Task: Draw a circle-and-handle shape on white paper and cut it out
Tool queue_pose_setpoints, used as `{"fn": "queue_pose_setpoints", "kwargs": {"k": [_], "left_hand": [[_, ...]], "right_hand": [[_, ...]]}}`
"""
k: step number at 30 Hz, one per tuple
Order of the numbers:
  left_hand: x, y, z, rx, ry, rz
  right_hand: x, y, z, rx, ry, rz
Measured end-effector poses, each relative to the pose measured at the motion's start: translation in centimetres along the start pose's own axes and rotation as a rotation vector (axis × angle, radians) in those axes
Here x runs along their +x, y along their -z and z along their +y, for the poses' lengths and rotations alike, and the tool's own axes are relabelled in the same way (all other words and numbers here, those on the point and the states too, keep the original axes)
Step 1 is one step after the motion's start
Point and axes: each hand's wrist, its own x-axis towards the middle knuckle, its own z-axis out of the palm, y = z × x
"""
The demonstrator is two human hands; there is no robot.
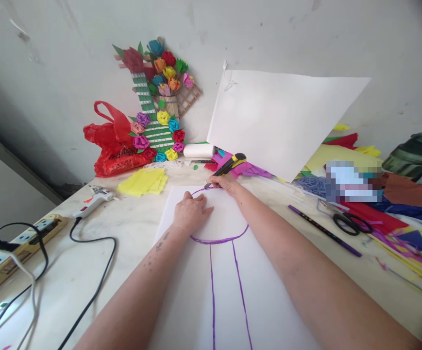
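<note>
A large white sheet (221, 272) lies before me, marked with a purple rounded outline and two long purple lines running toward me. My left hand (191, 211) rests on the sheet inside the left part of the outline, fingers spread and pressing down. My right hand (223, 183) is closed around a black and yellow utility knife (232, 163). Its tip points down to the left, at the far curve of the purple outline. Whether the blade has gone through the sheet I cannot tell.
Yellow paper (143, 181), a glue gun (93, 201) and a power strip (17, 248) lie left. Behind stand a red bag (112, 146), a paper-flower craft (152, 112) and a white board (276, 116). A purple marker (323, 230) and black scissors (352, 223) lie right.
</note>
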Motion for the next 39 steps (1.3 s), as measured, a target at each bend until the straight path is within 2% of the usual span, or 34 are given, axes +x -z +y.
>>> {"fn": "queue_pose_setpoints", "kwargs": {"k": [12,28,39], "left_hand": [[-0.07,0.26,0.10,-0.004,0.007,-0.013],[-0.09,-0.16,-0.11,-0.002,-0.005,0.016],[0.07,0.06,-0.04,-0.003,-0.016,0.011]], "right_hand": [[0.17,-0.10,0.31,0.039,-0.032,0.050],[0.19,-0.01,0.49,0.055,0.004,0.038],[-0.47,0.49,-0.44,-0.094,-0.008,-0.007]]}}
